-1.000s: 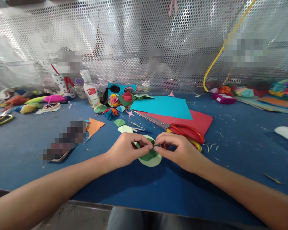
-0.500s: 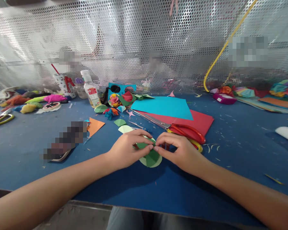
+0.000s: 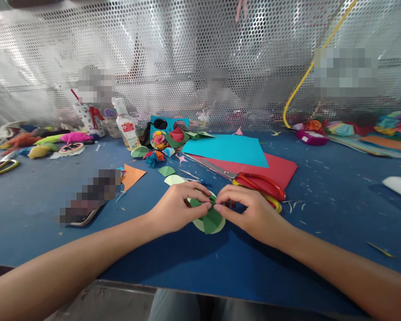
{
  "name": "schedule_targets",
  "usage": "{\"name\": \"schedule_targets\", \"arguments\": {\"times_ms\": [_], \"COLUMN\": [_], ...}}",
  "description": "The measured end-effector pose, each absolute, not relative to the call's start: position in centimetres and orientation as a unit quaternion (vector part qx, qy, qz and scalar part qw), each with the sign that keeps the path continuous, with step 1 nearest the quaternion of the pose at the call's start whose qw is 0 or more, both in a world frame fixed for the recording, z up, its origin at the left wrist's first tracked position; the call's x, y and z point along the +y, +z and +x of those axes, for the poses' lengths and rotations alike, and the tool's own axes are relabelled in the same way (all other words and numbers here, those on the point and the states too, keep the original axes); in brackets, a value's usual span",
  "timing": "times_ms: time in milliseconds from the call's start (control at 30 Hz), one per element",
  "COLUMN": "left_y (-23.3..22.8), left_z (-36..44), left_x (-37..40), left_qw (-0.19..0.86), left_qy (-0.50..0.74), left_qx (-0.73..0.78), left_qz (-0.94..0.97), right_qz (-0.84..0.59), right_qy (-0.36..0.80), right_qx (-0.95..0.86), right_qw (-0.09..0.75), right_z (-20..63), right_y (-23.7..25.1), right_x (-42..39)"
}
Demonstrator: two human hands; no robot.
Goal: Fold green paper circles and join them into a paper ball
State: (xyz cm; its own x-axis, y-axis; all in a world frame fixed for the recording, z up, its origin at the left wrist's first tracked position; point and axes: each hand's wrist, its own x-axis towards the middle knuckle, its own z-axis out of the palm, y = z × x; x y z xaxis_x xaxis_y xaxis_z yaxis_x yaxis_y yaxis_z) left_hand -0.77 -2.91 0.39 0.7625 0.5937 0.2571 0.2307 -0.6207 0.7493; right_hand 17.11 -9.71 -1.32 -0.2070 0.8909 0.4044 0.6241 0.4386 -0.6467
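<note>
1. While both hands meet over the blue bench (image 3: 36, 200), the left hand (image 3: 173, 209) and the right hand (image 3: 250, 211) each pinch the dark green paper piece (image 3: 211, 219) between thumb and fingertips, with their tips almost touching at the middle of the fold.
2. The dark green paper piece lies on top of a pale green paper circle (image 3: 198, 223), whose rim shows beneath it; both sit at the near middle of the bench, just in front of the person.
3. The step in hand looks like creasing or pleating the green paper: the fingers are closed on it along a ridge, and the paper fans out below them.
4. As I judge it, the next move calls for a firm, even pinch along the fold, keeping the two layers aligned so that the crease runs straight and the thin paper does not tear.
5. Just behind the right hand lie red-handled scissors (image 3: 260, 185), blades pointing away to the left, resting partly on a red sheet (image 3: 280, 167) and near a cyan sheet (image 3: 227, 149).
6. Further left are cut green shapes (image 3: 173, 179), an orange triangle (image 3: 132, 176) and a glue bottle (image 3: 127, 125).
</note>
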Motion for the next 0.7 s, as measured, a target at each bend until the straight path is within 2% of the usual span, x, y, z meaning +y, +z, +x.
{"name": "schedule_targets", "arguments": {"times_ms": [400,700], "left_y": [0.07,0.08], "left_z": [-0.81,-0.85], "left_x": [-2.72,-2.82], "left_qw": [0.390,0.372], "left_qy": [0.249,0.240], "left_qx": [0.215,0.217], "left_qz": [0.860,0.870], "right_qz": [-0.499,-0.497], "right_qy": [0.173,0.181], "right_qx": [-0.764,-0.775], "right_qw": [0.372,0.346], "right_z": [17.21,17.40], "right_y": [-1.40,-1.49], "right_x": [-9.62,-9.42]}}
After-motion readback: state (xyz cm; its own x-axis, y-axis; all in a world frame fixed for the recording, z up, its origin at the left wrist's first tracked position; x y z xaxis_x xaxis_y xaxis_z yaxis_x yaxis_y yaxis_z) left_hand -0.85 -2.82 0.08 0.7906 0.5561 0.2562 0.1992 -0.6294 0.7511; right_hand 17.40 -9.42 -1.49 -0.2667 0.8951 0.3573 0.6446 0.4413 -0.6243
